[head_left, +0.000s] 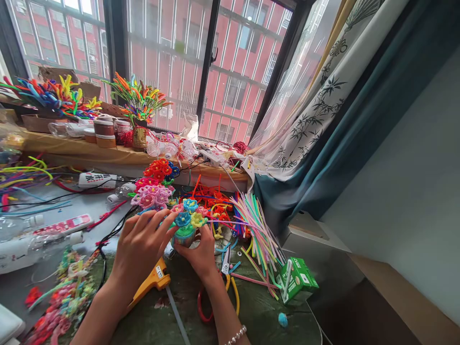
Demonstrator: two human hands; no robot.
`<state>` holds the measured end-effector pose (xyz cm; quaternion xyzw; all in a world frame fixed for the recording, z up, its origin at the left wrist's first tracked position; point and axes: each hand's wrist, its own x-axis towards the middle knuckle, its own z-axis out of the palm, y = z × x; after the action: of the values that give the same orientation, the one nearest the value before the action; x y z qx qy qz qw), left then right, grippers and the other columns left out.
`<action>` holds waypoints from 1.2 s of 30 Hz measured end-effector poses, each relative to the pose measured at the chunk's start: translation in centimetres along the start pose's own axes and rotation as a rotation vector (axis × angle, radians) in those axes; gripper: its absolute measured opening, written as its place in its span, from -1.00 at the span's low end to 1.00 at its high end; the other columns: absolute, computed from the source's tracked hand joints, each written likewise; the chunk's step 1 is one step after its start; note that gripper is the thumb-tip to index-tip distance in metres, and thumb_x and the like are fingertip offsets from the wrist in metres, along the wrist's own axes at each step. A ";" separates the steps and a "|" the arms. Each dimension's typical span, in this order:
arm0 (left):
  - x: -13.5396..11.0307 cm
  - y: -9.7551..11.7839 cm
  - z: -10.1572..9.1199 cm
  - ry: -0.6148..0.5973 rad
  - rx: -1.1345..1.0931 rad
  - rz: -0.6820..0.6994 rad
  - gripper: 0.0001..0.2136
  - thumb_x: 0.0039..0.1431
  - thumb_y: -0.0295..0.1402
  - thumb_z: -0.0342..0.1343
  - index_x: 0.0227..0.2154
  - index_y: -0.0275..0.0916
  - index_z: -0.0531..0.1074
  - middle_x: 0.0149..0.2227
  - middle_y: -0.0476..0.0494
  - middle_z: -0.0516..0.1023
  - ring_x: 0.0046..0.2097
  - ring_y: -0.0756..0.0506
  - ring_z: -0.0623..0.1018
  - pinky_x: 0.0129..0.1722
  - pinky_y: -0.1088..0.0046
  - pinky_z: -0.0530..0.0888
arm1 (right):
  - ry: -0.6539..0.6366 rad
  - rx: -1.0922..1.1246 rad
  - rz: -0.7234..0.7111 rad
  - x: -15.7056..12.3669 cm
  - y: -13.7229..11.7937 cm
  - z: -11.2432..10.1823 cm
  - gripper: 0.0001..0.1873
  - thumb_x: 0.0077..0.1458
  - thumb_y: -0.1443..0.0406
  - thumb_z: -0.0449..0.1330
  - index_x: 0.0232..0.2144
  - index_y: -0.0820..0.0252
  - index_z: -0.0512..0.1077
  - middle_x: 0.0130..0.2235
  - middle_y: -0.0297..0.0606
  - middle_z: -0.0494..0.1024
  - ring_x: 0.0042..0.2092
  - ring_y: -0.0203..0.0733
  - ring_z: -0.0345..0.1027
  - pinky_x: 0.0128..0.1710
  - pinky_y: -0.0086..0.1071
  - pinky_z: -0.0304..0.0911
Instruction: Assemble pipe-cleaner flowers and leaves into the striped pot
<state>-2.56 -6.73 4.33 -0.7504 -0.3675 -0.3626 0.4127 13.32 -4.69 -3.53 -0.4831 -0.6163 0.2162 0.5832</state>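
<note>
Between my hands is a small green pot (pixel 185 236) topped with blue, yellow and pink pipe-cleaner flowers (pixel 189 205). My right hand (pixel 201 254) wraps its thumb and fingers round the pot from the right. From the left, my left hand (pixel 145 244) is closed at the flowers' edge, fingertips on a pink one; its exact grip is partly hidden. Under my left wrist lies a yellow hot glue gun (pixel 154 280) with a glue stick (pixel 177 314) at its back. Scissors (pixel 226 268) with red and yellow handles lie partly behind my right forearm.
Striped and pastel pipe cleaners (pixel 257 230) fan out at the right, near a green milk carton (pixel 297 280) and a blue pompom (pixel 282 319). Finished pink flowers (pixel 151 195) stand behind my hands. Plastic bottles (pixel 39 247) and a black cable (pixel 118 230) lie left.
</note>
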 end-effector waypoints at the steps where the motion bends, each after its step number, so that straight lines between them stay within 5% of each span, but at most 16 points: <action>1: 0.0 -0.2 0.0 -0.001 0.013 0.010 -0.78 0.33 -0.40 0.08 -0.02 -0.31 0.47 -0.13 -0.23 0.66 -0.14 -0.26 0.56 -0.14 0.19 0.33 | -0.002 0.002 0.000 0.0 0.0 0.0 -0.55 -0.23 0.22 0.50 -0.23 0.17 0.53 -0.27 -0.29 0.54 -0.27 -0.15 0.38 -0.29 -0.34 0.31; 36: -1.0 0.1 0.5 -0.088 -0.046 -0.039 -0.65 0.33 -0.31 0.07 0.12 -0.30 0.40 -0.01 -0.32 0.59 -0.04 -0.30 0.54 -0.09 0.17 0.33 | 0.016 -0.061 0.036 0.0 -0.1 0.0 -0.62 -0.20 0.16 0.47 -0.31 0.18 0.50 -0.33 -0.31 0.49 -0.33 -0.18 0.33 -0.36 -0.37 0.26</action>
<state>-2.83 -6.55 3.22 -0.7677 -0.3917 -0.3455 0.3714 13.25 -4.75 -3.43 -0.5134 -0.6092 0.2040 0.5690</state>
